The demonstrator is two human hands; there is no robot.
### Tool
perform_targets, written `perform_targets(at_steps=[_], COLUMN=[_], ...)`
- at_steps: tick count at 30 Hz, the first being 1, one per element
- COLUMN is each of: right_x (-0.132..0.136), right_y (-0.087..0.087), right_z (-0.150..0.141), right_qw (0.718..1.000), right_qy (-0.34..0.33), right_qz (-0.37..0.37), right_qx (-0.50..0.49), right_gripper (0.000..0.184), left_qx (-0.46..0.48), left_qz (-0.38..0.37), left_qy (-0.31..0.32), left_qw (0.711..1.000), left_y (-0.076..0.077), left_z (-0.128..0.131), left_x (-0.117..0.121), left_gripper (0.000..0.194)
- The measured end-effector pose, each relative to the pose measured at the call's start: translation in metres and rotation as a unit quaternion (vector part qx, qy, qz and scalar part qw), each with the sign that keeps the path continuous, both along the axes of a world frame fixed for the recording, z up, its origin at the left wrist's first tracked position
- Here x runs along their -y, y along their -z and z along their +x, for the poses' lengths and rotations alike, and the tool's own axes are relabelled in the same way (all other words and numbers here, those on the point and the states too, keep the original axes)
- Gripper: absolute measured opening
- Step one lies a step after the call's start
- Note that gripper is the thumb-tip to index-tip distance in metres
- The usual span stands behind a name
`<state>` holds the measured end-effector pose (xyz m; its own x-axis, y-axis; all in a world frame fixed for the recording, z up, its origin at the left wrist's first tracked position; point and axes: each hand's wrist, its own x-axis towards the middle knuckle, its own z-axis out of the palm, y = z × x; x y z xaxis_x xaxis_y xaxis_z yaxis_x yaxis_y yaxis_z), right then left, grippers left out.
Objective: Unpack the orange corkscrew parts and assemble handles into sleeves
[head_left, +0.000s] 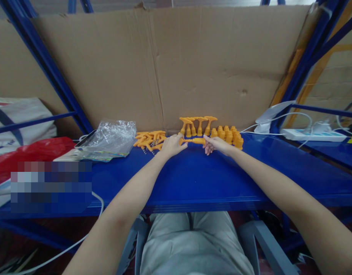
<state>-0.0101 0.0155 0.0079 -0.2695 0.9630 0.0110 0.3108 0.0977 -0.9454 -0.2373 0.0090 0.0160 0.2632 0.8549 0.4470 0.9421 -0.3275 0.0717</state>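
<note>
A yellow plastic corkscrew [194, 141] lies level between my two hands, just above the blue shelf. My left hand [172, 145] is closed around its handle end, and the fingers partly hide it. At the other end, my right hand [216, 144] pinches the body between thumb and fingers. Behind them, several assembled yellow corkscrews [200, 126] stand upright in a row. Left of my left hand is a heap of yellow T-handles [148, 139] with metal spirals. Several yellow sleeve parts [227, 135] stand grouped beside and behind my right hand.
A cardboard sheet [216, 65] forms the back wall between blue posts. To the left lie a clear plastic bag [109, 139] and a red bag [35, 152]. A white power strip [313, 135] with cables sits at right. The shelf's front edge [201, 205] is close to my lap.
</note>
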Motion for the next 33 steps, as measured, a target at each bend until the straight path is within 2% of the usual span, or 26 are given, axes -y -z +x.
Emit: perform_targets(at_steps=[4, 8, 12, 15, 19, 22, 25, 29, 33], right_x=[-0.0052, -0.0062, -0.0046, -0.0030, -0.0014, -0.0011, -0.0020, -0.0056, -0.0059], right_y=[0.0026, 0.0046, 0.0050, 0.0035, 0.0005, -0.0006, 0.0007, 0.0049, 0.0047], right_z=[0.0016, 0.0058, 0.0073, 0.0053, 0.0022, 0.0023, 0.0045, 0.0073, 0.0071], right_qw=[1.000, 0.998, 0.994, 0.994, 0.998, 0.998, 0.997, 0.993, 0.994], right_qy=[0.010, -0.005, -0.015, -0.004, 0.025, 0.042, 0.016, -0.024, -0.019], right_qz=[-0.014, -0.003, 0.031, 0.028, -0.004, -0.010, 0.011, 0.062, 0.062], right_qx=[-0.015, -0.068, -0.105, -0.105, -0.055, -0.040, -0.076, -0.095, -0.085], right_gripper=[0.054, 0.028, 0.035, 0.024, 0.045, 0.049, 0.037, 0.052, 0.028], left_qx=[0.013, 0.023, 0.031, 0.039, 0.044, 0.048, 0.049, 0.052, 0.061], left_qz=[0.008, 0.012, 0.025, 0.043, 0.064, 0.070, 0.072, 0.074, 0.086], left_qy=[0.000, -0.011, -0.008, 0.002, 0.023, 0.024, 0.017, 0.010, 0.025], left_qw=[1.000, 1.000, 0.999, 0.998, 0.997, 0.996, 0.996, 0.996, 0.994], left_y=[0.0002, 0.0002, 0.0019, 0.0043, 0.0070, 0.0073, 0.0067, 0.0068, 0.0071], left_z=[0.0010, 0.0020, 0.0014, 0.0014, 0.0028, 0.0031, 0.0016, -0.0007, -0.0003], left_x=[-0.0003, 0.0002, -0.0007, -0.0018, -0.0025, -0.0034, -0.0050, -0.0067, -0.0054], left_gripper=[0.034, 0.033, 0.033, 0.032, 0.032, 0.032, 0.031, 0.031, 0.029])
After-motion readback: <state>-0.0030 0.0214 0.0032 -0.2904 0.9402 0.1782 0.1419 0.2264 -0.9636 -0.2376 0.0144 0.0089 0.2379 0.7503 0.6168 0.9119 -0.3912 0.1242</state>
